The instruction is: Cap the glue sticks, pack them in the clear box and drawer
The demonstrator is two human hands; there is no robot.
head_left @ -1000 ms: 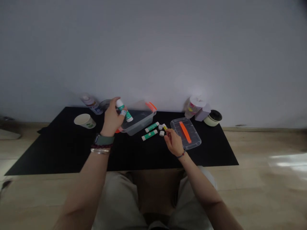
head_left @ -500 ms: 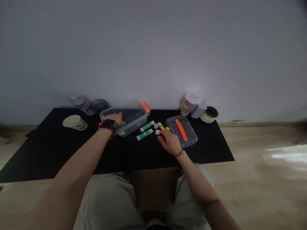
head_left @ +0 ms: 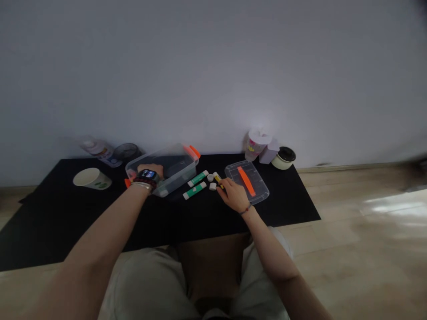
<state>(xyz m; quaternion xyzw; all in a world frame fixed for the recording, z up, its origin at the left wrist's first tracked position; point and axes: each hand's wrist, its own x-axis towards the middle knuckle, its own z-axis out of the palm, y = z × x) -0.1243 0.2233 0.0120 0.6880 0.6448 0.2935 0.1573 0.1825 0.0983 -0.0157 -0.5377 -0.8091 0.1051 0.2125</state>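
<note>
Left hand [head_left: 150, 170]: over the near wall of the clear plastic box [head_left: 178, 165], fingers hidden; cannot tell if it grips anything.
Right hand [head_left: 236, 198]: fingers curled, touching the yellow stick [head_left: 218, 179]; hold unclear.
Yellow stick: on the black mat [head_left: 167, 224], just beside the clear lid [head_left: 260, 189].
Nearby: two green glue sticks [head_left: 194, 190], two white caps [head_left: 212, 186].

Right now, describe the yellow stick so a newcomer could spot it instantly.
On the black mat, find the clear lid with the orange strip. Just left of it, by the right hand, lies the stick: yellow, unlike the two green-labelled ones.
</note>
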